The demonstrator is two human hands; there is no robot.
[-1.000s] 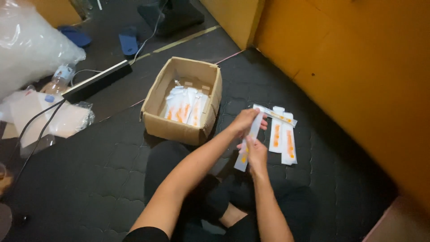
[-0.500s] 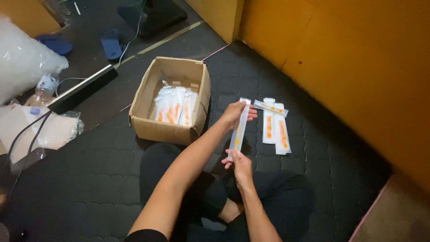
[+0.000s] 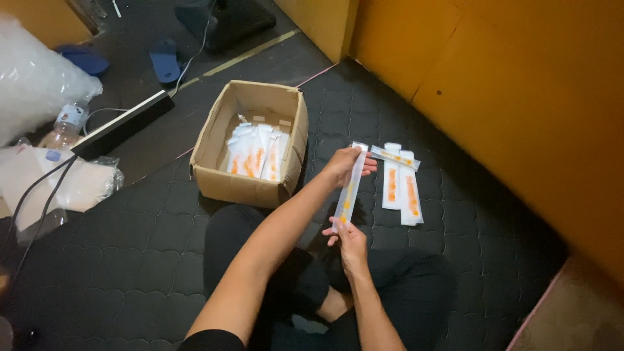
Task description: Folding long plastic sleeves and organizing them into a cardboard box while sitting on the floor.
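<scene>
I hold a long, narrow white packet with orange marks (image 3: 349, 188) stretched between both hands above the dark mat. My left hand (image 3: 344, 164) grips its top end and my right hand (image 3: 346, 241) pinches its bottom end. To the left stands an open cardboard box (image 3: 221, 181) with several similar white and orange packets (image 3: 255, 152) lying inside. On the mat to the right lie a few more such packets (image 3: 400, 184), side by side, one slanted across their tops.
I sit cross-legged on a dark quilted mat (image 3: 123, 260). An orange wall (image 3: 520, 97) runs along the right. At the left are clear plastic bags (image 3: 39, 84), a water bottle (image 3: 65, 123), a cable (image 3: 39, 195) and blue slippers (image 3: 162, 58).
The view has shifted, so box and packets sit further left in frame. My hands moved apart along the packet, now holding it at its two ends.
</scene>
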